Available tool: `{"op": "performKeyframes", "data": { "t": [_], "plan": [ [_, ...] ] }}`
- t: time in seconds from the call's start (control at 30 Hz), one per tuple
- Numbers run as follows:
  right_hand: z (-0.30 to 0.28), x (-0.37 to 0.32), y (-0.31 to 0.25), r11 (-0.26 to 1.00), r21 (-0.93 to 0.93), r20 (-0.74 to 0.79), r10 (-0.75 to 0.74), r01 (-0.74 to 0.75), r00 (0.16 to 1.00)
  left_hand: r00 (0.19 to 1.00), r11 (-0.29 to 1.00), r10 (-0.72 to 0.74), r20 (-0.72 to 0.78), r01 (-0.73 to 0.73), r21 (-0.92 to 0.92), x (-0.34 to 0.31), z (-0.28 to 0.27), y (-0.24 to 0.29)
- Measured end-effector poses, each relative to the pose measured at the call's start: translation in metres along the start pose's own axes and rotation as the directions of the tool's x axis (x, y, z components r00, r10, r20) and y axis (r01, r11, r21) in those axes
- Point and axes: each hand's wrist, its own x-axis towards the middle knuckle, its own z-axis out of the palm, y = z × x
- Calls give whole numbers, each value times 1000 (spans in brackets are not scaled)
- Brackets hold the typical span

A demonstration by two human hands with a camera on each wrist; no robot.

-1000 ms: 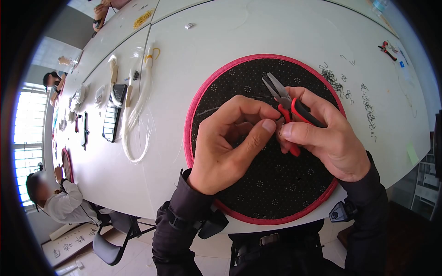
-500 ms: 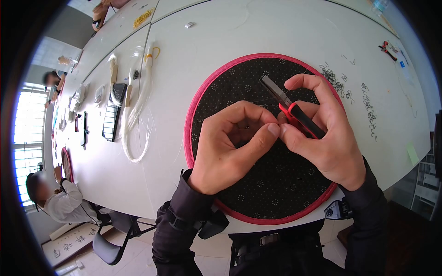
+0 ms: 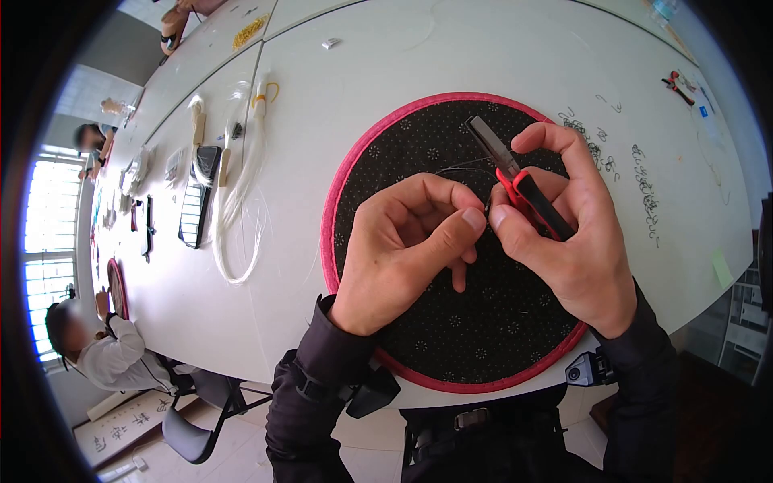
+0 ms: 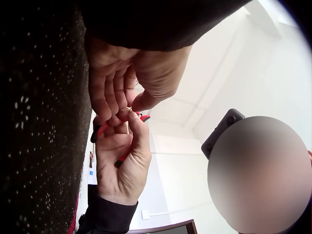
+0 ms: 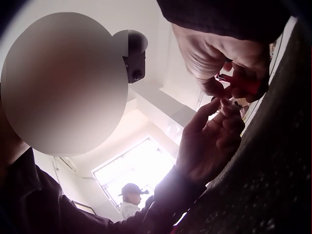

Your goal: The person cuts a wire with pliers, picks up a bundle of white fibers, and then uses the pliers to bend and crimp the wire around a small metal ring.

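Above a round dark mat (image 3: 483,338) with a pink rim, both hands meet at their fingertips. The left hand (image 3: 407,249) pinches something tiny between thumb and forefinger; what it is cannot be made out. Thin strands (image 3: 467,167) stretch over the mat just beyond its fingers. The right hand (image 3: 576,233) holds red-and-black pliers (image 3: 541,205) in its palm, jaws pointing up and away, forefinger raised off the handle. Its thumb tip is close beside the left fingertips. In the left wrist view the pliers' red handle (image 4: 101,130) shows between the hands.
Small dark curled pieces (image 3: 646,197) lie on the white table (image 3: 362,64) at the right, with more pliers (image 3: 679,87) beyond. Pale strand bundles (image 3: 241,201) and a phone-like dark object (image 3: 200,197) are at the left. Another person (image 3: 113,346) sits at the far left.
The right hand has turned, its forefinger lifting off the pliers, whose jaws now stand closer together. The left hand's lower fingers have spread downward. More strand shows above the left hand.
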Motion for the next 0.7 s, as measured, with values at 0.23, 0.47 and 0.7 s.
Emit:
{"op": "performKeyframes", "data": {
  "t": [0.23, 0.47, 0.7],
  "plan": [
    [3, -2, 5, 993, -63, -12, -103, 102, 995, 999, 999, -34, 20, 34, -28, 0, 1, 0],
    [4, -2, 1, 999, 20, 25, -29, 28, 999, 995, 987, -70, 77, 80, -139, 1, -4, -2],
    [4, -2, 3, 998, 9, 13, -57, 57, 998, 999, 986, -47, 24, 50, -160, 1, -1, -2]
  ]
}}
